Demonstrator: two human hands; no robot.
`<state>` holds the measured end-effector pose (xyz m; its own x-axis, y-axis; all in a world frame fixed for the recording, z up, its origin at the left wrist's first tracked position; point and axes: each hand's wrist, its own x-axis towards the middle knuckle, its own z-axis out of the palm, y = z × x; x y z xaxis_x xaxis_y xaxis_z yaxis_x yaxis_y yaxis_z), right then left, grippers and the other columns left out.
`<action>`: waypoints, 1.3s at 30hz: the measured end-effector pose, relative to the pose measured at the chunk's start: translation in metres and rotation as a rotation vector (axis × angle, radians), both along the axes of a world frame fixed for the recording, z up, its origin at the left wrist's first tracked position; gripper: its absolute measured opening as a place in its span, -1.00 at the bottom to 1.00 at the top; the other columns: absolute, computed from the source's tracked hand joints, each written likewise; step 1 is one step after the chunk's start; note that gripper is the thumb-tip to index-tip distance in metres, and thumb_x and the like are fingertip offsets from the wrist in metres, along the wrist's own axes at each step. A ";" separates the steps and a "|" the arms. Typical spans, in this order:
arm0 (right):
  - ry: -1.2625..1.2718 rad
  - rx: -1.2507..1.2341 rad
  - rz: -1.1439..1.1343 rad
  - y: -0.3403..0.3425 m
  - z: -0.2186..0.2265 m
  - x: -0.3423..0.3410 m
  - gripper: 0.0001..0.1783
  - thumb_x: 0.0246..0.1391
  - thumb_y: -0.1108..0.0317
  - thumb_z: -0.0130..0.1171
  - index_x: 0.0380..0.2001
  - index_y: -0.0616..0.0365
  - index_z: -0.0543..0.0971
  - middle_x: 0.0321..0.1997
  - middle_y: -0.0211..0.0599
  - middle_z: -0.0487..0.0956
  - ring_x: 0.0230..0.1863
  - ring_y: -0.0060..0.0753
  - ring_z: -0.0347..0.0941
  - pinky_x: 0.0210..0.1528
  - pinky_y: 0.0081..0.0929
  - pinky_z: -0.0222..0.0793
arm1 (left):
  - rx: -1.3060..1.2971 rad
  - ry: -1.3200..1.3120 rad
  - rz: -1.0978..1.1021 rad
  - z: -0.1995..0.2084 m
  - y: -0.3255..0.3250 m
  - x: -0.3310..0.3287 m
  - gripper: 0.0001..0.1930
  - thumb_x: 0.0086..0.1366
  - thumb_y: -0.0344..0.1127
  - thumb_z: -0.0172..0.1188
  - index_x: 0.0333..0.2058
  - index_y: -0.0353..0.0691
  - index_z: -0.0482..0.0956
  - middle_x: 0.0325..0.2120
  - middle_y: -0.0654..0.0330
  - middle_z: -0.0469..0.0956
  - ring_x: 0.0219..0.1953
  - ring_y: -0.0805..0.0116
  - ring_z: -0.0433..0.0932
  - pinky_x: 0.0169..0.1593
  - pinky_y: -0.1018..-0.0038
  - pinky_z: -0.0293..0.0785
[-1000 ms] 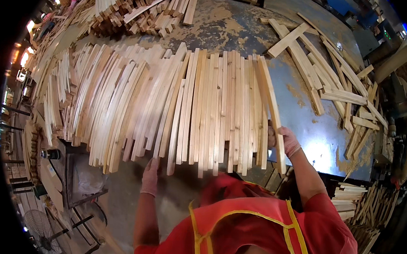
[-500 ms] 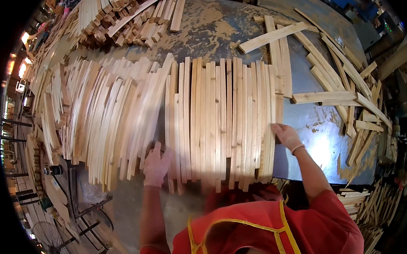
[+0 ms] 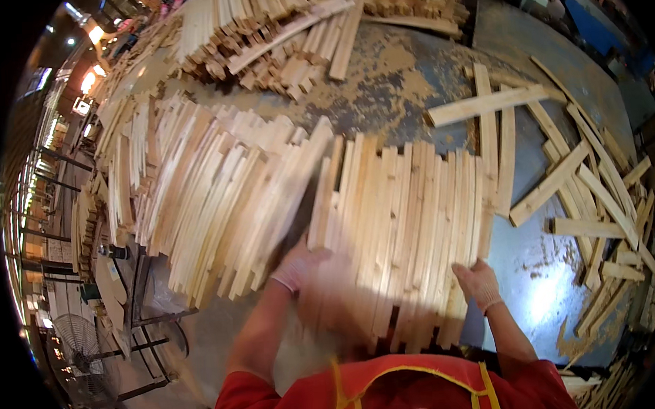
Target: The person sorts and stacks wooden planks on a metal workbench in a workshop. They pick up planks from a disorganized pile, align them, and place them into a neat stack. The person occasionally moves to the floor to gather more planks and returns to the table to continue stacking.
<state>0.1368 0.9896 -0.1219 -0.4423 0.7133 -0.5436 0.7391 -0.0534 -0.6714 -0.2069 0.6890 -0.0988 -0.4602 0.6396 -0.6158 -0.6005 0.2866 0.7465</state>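
Note:
Pale wooden strips (image 3: pixel 395 230) lie side by side in a row on the metal table in front of me. At the row's left edge, my gloved left hand (image 3: pixel 301 265) is closed at the near end of a strip; motion blur softens its fingers. My gloved right hand (image 3: pixel 480 284) grips the row's right edge, thumb on top and the other fingers partly hidden. Left of the row lies a wider group of strips (image 3: pixel 224 202), slanted and uneven at the ends. A narrow dark gap separates the two groups.
Stacked strips (image 3: pixel 259 23) stand at the far side. Loose strips (image 3: pixel 570 169) lie crisscrossed to the right on the metal table (image 3: pixel 538 267), which has sawdust patches (image 3: pixel 402 67). A fan (image 3: pixel 83 343) and a metal frame (image 3: pixel 137 311) stand at the lower left.
The view has shifted, so the scene sits lower and further right. My left hand has moved onto the row's left edge. Another strip now lies slantwise among the loose ones at right.

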 end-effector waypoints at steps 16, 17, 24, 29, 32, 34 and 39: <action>0.623 -0.137 -0.342 0.008 0.037 -0.151 -0.41 0.04 0.40 0.44 0.16 0.36 0.57 0.04 -0.18 0.70 -0.03 -0.34 0.62 0.10 -0.40 0.52 | 0.179 0.299 -0.075 0.097 0.047 -0.179 0.12 0.08 -0.30 0.66 0.52 -0.25 0.11 0.29 0.11 0.49 0.28 0.27 0.48 0.35 0.35 0.43; 0.610 -0.095 -0.330 0.017 0.058 -0.180 -0.41 0.06 0.42 0.42 0.17 0.37 0.55 0.06 -0.17 0.69 0.01 -0.33 0.62 0.14 -0.40 0.51 | 0.238 0.344 -0.047 0.114 0.057 -0.206 0.13 0.08 -0.30 0.67 0.52 -0.27 0.11 0.30 0.09 0.47 0.29 0.27 0.47 0.36 0.35 0.42; 0.904 0.008 -0.107 0.072 0.193 -0.457 -0.30 0.05 0.34 0.38 0.23 0.48 0.48 0.11 -0.07 0.66 0.05 -0.33 0.60 0.14 -0.41 0.52 | 0.342 0.648 -0.142 0.294 0.117 -0.490 -0.20 0.18 -0.19 0.59 0.33 -0.33 0.43 -0.04 0.16 0.68 -0.05 0.39 0.66 0.09 0.38 0.64; 0.902 -0.076 0.163 0.077 0.272 -0.667 -0.28 0.12 0.23 0.36 0.25 0.49 0.46 0.09 0.00 0.65 0.04 -0.30 0.58 0.12 -0.37 0.52 | -0.485 1.230 -0.254 0.403 0.158 -0.721 -0.18 0.22 0.28 0.45 0.22 -0.29 0.59 -0.06 0.10 0.73 -0.12 0.31 0.70 0.08 0.31 0.64; 0.760 -0.148 0.219 0.082 0.262 -0.750 -0.31 0.19 0.13 0.38 0.19 0.48 0.49 0.00 -0.02 0.66 0.00 -0.31 0.58 0.09 -0.36 0.52 | -0.990 1.594 -0.230 0.362 0.182 -0.824 -0.05 0.24 0.51 0.27 0.23 -0.32 0.59 0.03 0.03 0.70 -0.03 0.22 0.69 0.16 0.21 0.59; 0.717 -0.167 0.209 0.092 0.248 -0.773 -0.32 0.22 0.08 0.39 0.16 0.47 0.51 -0.04 -0.05 0.67 -0.03 -0.32 0.58 0.09 -0.36 0.52 | -0.865 1.445 -0.221 0.339 0.194 -0.849 0.03 0.24 0.56 0.21 0.29 -0.34 0.52 0.16 -0.01 0.62 0.12 0.19 0.62 0.25 0.19 0.52; 0.790 -0.246 0.091 0.068 0.242 -0.778 -0.38 0.21 0.14 0.45 0.11 0.42 0.52 -0.07 -0.11 0.67 -0.09 -0.32 0.60 0.05 -0.31 0.56 | -0.436 1.295 -0.234 0.323 0.145 -0.841 -0.03 0.32 0.39 0.23 0.43 -0.29 0.36 0.42 -0.03 0.39 0.43 0.17 0.37 0.44 0.36 0.26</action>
<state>-0.6416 1.0574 0.1205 -0.8091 0.5577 -0.1851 0.0640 -0.2296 -0.9712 -1.0475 0.8344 0.2242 -0.7610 0.6488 -0.0045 0.5381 0.6350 0.5543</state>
